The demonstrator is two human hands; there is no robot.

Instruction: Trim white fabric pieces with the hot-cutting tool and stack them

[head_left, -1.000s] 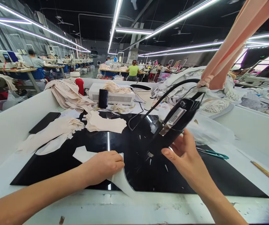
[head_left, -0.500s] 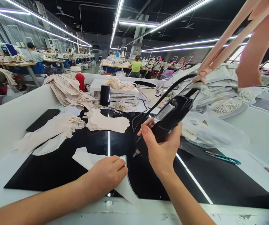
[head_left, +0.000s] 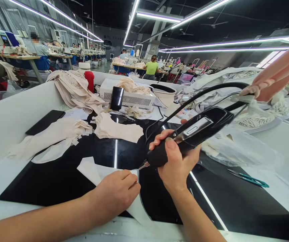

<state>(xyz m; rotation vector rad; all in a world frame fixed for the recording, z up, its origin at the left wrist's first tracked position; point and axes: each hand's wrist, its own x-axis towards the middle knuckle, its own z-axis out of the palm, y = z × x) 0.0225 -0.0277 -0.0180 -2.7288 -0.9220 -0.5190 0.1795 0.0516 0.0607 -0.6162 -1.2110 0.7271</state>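
My left hand (head_left: 120,193) presses down with curled, closed fingers on a white fabric piece (head_left: 104,171) that lies on the black glossy board (head_left: 46,181). A corner of that piece is folded over at its left end. In my right hand (head_left: 177,164) is a thick black corded hand tool (head_left: 192,131) with a pointed metal tip. The tip points left and reaches the fabric's edge just beyond my left fingertips; whether it touches cannot be made out. A pink cloth strap (head_left: 267,84) is tied to the tool's rear end.
Stacked cream fabric pieces (head_left: 117,127) and another cream pile (head_left: 56,136) lie beyond my left hand. Teal thread snips (head_left: 250,178) rest at right, near a clear plastic bag (head_left: 237,151). Behind stand a white vented box (head_left: 134,99) and a phone (head_left: 117,98). The tool's black cable (head_left: 182,107) arcs above the board.
My right hand has turned the tool flatter and brought its tip left to the fabric's edge. My left hand stays on the fabric. The whole view has shifted slightly.
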